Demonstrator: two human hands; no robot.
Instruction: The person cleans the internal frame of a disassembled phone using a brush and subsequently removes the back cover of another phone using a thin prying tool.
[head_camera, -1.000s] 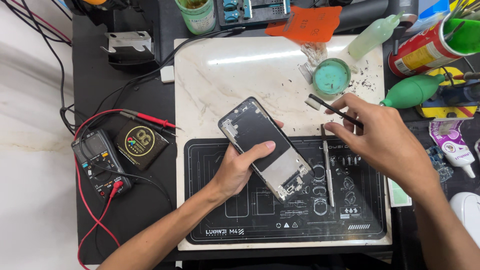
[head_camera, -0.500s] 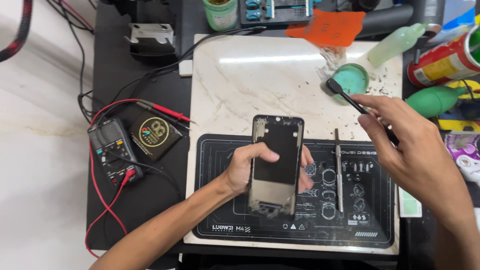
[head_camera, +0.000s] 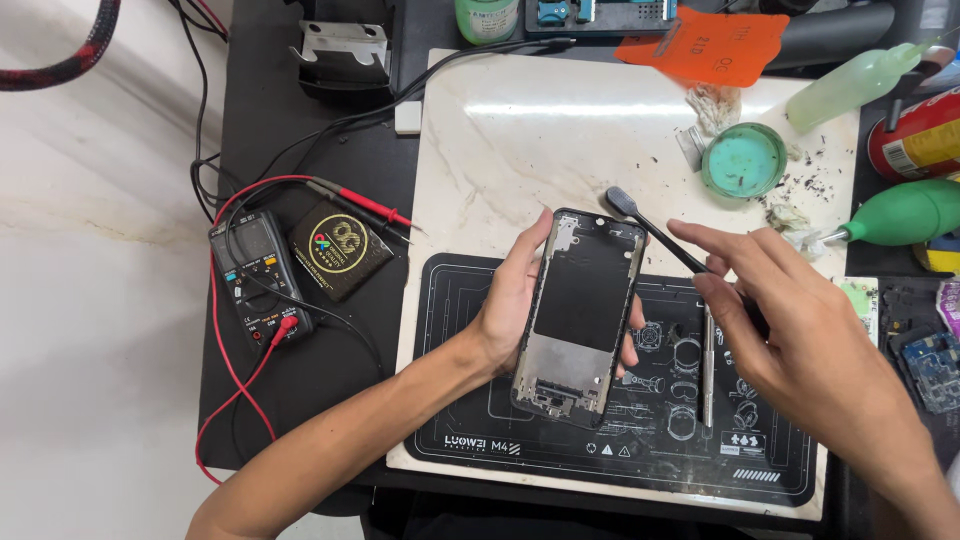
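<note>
The phone frame (head_camera: 581, 315) is held above the black repair mat (head_camera: 480, 400), which lies on a white marble-patterned slab (head_camera: 540, 140) on the table (head_camera: 330, 370). The long axis of the frame runs almost straight away from the viewer, tilted slightly rightward at the far end; the connector end points toward the viewer. The open side faces up, showing a matte black panel above bare grey metal. The left hand (head_camera: 515, 300) is clasped around the frame from the left, with fingertips (head_camera: 632, 350) wrapped over the right edge. The right hand (head_camera: 790, 330) is pinched on a thin black brush (head_camera: 655, 232), whose bristle head is placed just beside the far right corner of the frame. A slim metal tool (head_camera: 709, 365) is laid lengthwise on the mat between the frame and the right hand.

To the left, a black multimeter (head_camera: 255, 280) with red and black leads is placed beside a square black packet (head_camera: 340, 250) bearing a round coloured emblem. Farther off, a round green dish (head_camera: 743, 160) is set on the slab among dark debris. A green rubber air blower (head_camera: 900, 213) is laid at the right edge. At the far edge, an orange card (head_camera: 715, 45) and a pale green squeeze bottle (head_camera: 855, 85) are found.
</note>
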